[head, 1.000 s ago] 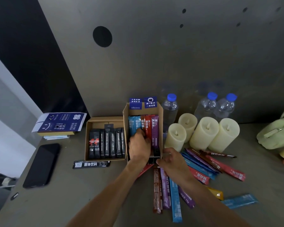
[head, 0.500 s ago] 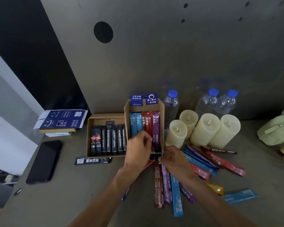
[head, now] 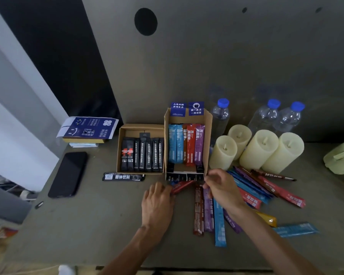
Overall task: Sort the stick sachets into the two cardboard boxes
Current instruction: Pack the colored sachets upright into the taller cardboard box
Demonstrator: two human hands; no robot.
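Observation:
Two open cardboard boxes stand side by side. The left box [head: 122,149] holds several black stick sachets [head: 145,153]. The right box [head: 208,135] holds blue, red and purple sachets [head: 187,143]. Loose coloured sachets [head: 252,187] fan out on the table in front of it. My left hand [head: 157,203] lies below the right box, its fingertips pinching the near end of a red sachet [head: 182,185]. My right hand [head: 221,188] has its fingers curled over the top ends of a brown sachet [head: 198,211] and a purple one [head: 208,213]; its grip is hidden.
One black sachet [head: 123,177] lies loose in front of the left box. Several cream candles [head: 258,149] and water bottles [head: 219,118] stand right of the boxes. A phone [head: 68,173] and a blue booklet [head: 87,128] lie at the left, a green bag [head: 342,157] at the far right.
My left hand has come out of the right box and down to the red sachet on the table. My right hand stays at the top of the loose pile.

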